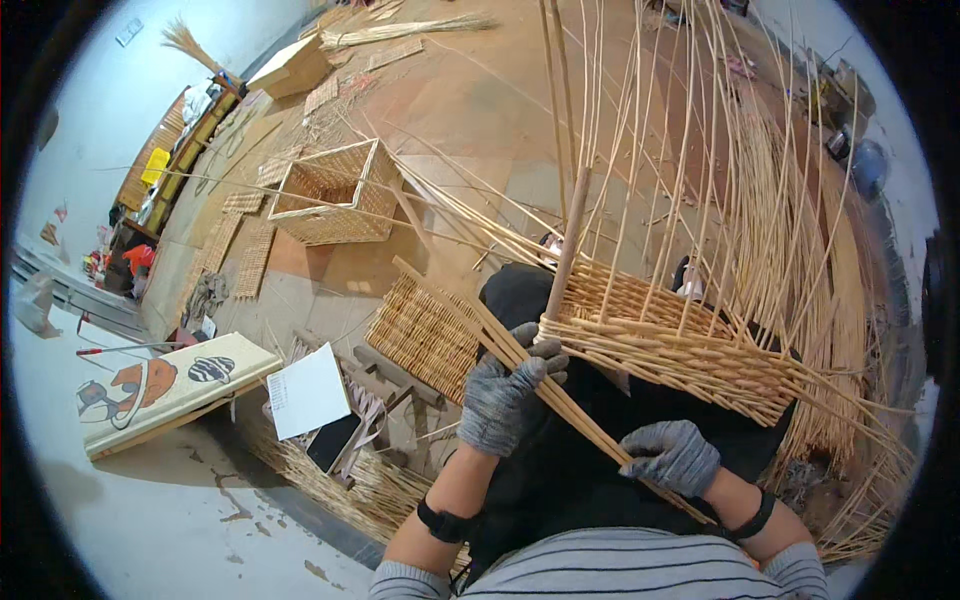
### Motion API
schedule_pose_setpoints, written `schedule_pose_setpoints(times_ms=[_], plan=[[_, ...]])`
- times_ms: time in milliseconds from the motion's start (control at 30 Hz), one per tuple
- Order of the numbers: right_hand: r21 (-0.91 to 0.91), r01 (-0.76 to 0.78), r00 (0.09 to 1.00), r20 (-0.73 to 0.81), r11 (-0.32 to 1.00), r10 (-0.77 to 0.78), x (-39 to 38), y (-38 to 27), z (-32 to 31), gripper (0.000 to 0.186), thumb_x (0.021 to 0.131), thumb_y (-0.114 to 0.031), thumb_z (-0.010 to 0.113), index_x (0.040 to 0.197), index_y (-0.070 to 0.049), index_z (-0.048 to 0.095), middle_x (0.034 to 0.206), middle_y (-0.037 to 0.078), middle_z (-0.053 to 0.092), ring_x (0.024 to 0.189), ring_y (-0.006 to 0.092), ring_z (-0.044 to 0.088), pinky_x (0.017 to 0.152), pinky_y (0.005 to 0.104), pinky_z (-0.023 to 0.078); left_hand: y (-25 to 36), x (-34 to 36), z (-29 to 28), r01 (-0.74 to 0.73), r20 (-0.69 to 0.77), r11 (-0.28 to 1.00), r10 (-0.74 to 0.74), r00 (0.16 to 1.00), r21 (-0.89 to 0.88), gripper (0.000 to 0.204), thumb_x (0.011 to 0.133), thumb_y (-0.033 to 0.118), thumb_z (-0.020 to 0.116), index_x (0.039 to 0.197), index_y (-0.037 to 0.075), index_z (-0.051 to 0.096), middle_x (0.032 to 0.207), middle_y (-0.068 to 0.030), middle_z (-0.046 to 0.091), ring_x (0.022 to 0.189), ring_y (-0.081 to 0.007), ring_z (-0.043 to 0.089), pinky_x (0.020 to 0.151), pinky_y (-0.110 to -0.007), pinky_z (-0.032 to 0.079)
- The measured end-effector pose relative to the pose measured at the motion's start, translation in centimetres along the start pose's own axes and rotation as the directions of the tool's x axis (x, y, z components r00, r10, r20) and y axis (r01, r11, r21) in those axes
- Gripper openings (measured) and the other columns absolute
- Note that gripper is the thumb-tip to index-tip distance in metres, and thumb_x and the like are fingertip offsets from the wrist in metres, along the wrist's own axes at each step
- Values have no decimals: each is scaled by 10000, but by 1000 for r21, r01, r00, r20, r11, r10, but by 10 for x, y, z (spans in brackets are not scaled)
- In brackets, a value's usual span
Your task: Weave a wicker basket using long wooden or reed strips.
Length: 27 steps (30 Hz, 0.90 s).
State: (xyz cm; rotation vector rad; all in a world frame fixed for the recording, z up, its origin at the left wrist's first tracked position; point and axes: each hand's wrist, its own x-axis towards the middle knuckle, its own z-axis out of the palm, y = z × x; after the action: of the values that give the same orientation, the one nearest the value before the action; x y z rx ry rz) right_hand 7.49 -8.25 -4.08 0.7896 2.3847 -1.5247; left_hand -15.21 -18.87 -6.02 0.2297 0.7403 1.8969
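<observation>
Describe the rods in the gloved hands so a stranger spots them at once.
Find the black cloth on the lap. Across it, the gloved left hand and right hand hold a few tan rods, slanting down to the right. Unlike the thick stick rising from the woven basket, they are slim and lie side by side.

**Honey tans and mottled greys**

The left hand point(503, 395) and right hand point(675, 457) wear gloves point(486, 412) of mottled grey, with black wristbands point(447, 524) below. The canes point(583, 430) between them are warm tan. Beyond the hands, the nearer basket point(680, 370) is golden brown in a rope-like weave, against black cloth point(560, 475). Below the hands, a pale grey top point(640, 570) carries thin dark stripes. To their left are a white sheet point(308, 390) and a cream board point(182, 393) painted with orange-brown and black-and-white bands. Farther past the left hand, another basket point(345, 226) is pale straw.
</observation>
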Motion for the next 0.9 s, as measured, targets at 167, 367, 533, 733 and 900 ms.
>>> schedule_pose_setpoints(times_ms=[167,367,533,733,900], plan=[[-33,115,985,-123,993,-118,-6,7,7,328,731,-267,670,985,-67,613,830,110,632,746,275,620,670,353,505,-7,-1,-4,-11,30,1000,12,999,-2,557,794,45,632,1271,47,343,1025,-137,545,933,-242,578,820,-379,493],[-527,163,955,-128,834,-267,-11,2,23,231,769,-175,587,958,-45,561,723,123,589,692,312,599,521,408,488,-15,0,17,-122,-232,945,197,953,304,528,798,45,621,1268,58,381,866,-108,579,764,-198,593,699,-354,518],[-357,179,801,-489,917,-347,-29,-14,-36,224,756,-76,585,979,-50,592,785,122,623,660,288,605,556,372,497,30,16,-9,199,-575,695,360,735,691,420,814,218,641,1133,25,449,876,-101,589,657,-210,584,601,-333,522],[-689,76,878,-296,720,-376,-90,-66,-108,317,687,-68,681,997,-50,616,767,91,610,662,236,589,624,334,465,50,19,-29,-444,399,152,256,881,883,530,777,183,636,1234,9,433,960,-100,604,952,-248,552,921,-357,373],[-779,57,423,-548,624,-722,-65,-92,-114,349,729,-128,678,1048,-9,600,1044,154,564,742,267,599,676,330,492,52,40,33,-397,312,711,255,915,581,214,803,-11,560,1010,8,614,963,-92,630,830,-144,580,709,-260,476]])
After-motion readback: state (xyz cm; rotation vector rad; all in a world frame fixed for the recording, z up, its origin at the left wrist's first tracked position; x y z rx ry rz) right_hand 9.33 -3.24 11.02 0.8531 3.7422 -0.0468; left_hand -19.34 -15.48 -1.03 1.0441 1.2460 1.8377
